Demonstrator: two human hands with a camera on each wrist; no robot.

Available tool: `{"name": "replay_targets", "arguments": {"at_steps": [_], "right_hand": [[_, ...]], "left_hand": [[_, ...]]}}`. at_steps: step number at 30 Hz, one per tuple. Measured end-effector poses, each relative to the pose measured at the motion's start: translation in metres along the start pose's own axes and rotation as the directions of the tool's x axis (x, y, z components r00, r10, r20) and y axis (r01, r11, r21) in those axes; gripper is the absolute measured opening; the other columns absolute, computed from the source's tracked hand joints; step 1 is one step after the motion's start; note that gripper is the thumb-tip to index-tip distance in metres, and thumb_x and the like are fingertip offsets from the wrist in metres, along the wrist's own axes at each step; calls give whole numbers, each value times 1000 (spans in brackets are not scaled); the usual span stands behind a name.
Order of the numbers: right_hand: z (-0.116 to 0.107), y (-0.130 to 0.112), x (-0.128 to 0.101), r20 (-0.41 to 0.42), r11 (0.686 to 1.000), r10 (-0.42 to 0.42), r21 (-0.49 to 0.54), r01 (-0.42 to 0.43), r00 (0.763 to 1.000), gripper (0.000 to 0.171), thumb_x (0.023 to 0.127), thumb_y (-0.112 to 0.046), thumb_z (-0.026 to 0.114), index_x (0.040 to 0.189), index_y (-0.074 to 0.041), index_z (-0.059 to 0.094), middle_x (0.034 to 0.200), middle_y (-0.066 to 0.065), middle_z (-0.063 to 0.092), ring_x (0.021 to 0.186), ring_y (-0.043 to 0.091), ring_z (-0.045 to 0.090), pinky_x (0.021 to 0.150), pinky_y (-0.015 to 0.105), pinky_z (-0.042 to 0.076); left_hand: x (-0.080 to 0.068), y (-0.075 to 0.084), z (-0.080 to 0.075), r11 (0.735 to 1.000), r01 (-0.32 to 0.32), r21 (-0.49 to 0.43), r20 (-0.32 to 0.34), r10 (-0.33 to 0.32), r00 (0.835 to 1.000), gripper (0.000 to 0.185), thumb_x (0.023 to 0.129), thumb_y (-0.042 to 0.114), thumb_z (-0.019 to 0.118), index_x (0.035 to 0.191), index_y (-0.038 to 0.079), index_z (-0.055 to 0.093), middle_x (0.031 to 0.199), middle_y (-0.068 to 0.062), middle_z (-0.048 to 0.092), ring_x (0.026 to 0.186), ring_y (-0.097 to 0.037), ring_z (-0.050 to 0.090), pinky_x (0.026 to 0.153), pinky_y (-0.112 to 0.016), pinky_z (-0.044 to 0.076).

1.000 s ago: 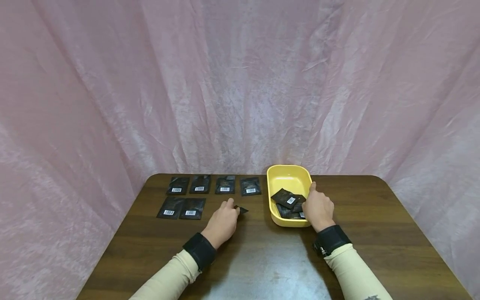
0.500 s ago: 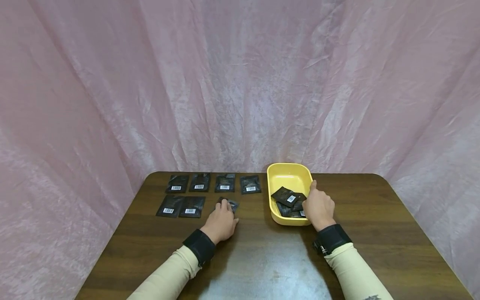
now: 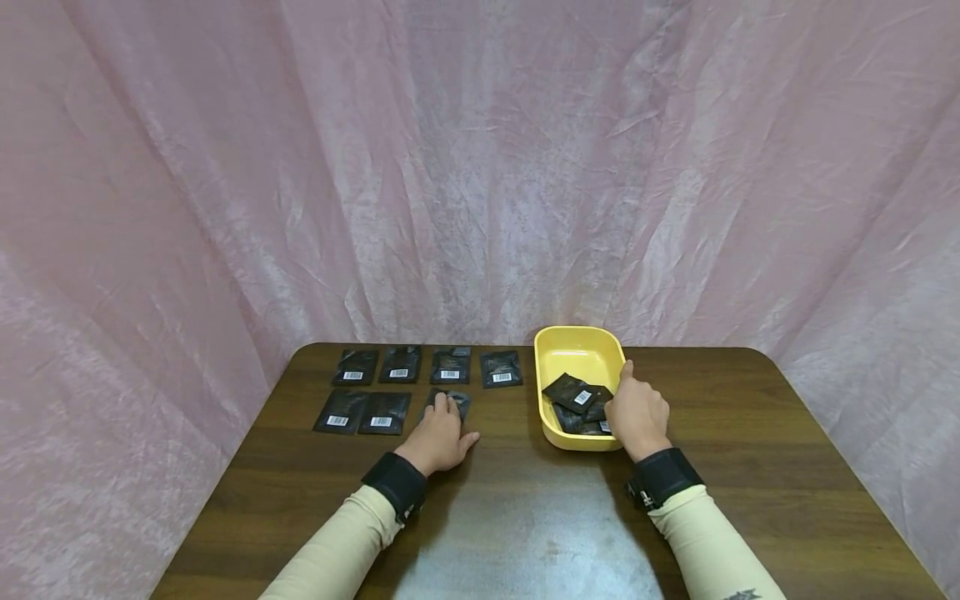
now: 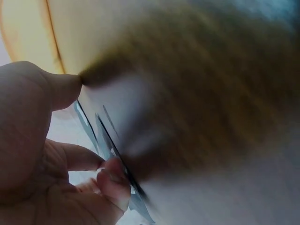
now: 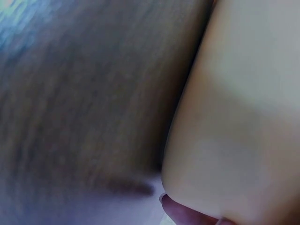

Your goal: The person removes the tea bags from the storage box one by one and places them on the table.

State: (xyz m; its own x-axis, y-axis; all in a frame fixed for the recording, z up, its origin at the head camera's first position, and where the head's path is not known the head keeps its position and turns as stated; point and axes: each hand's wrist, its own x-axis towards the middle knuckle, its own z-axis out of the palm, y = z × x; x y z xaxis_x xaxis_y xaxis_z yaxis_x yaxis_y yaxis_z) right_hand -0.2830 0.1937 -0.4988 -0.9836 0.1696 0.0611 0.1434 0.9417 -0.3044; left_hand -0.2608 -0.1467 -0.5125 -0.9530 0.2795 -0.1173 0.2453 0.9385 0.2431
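Observation:
My left hand (image 3: 437, 439) rests its fingertips on a flat black sachet (image 3: 461, 403), with the thumb spread away to the right on the wood. Part of that sachet is hidden under the fingers. In the left wrist view the fingertips touch the sachet (image 4: 109, 140) at the table surface. My right hand (image 3: 637, 418) grips the right side of a yellow plastic tub (image 3: 541, 400), index finger along the rim. Its wall (image 5: 225, 117) fills much of the right wrist view, with fingertips (image 5: 185, 212) at its lower edge. Several black sachets (image 3: 572, 393) with white barcode labels lie loosely inside the tub.
On the brown wooden table (image 3: 540, 517), a row of several sachets (image 3: 450, 365) lies along the back edge, left of the tub. Two more sachets (image 3: 385, 413) lie side by side in front of them. A pink curtain (image 3: 480, 167) hangs behind the table.
My left hand has gone from holding a sachet tilted up to having it flat on the table, and slid it slightly left beside the front pair. The right hand and tub stay put.

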Motion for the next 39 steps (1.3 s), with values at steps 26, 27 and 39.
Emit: {"name": "replay_targets", "arguments": {"at_steps": [26, 27, 39], "right_hand": [[1, 1, 0, -16, 1000, -14, -7, 14, 1000, 86, 94, -18, 67, 165, 9, 27, 96, 32, 74, 73, 42, 70, 59, 51, 53], [1, 1, 0, -12, 1000, -13, -6, 13, 1000, 86, 94, -18, 67, 165, 9, 26, 95, 31, 74, 72, 41, 70, 58, 50, 52], [-1, 0, 0, 3, 1000, -9, -2, 9, 1000, 86, 96, -19, 67, 166, 7, 24, 85, 24, 72, 65, 34, 64, 54, 45, 48]], "left_hand": [[-2, -4, -4, 998, 39, 47, -82, -35, 996, 89, 101, 48, 71, 159, -11, 39, 153, -31, 46, 135, -45, 56, 104, -52, 57], [-2, -3, -6, 997, 38, 60, -98, -32, 995, 89, 101, 48, 72, 159, -11, 39, 153, -31, 47, 136, -45, 57, 104, -52, 57], [-7, 26, -63, 990, -110, 90, -330, 134, 934, 80, 101, 45, 73, 153, -9, 49, 140, -30, 58, 124, -41, 62, 98, -48, 60]]}}
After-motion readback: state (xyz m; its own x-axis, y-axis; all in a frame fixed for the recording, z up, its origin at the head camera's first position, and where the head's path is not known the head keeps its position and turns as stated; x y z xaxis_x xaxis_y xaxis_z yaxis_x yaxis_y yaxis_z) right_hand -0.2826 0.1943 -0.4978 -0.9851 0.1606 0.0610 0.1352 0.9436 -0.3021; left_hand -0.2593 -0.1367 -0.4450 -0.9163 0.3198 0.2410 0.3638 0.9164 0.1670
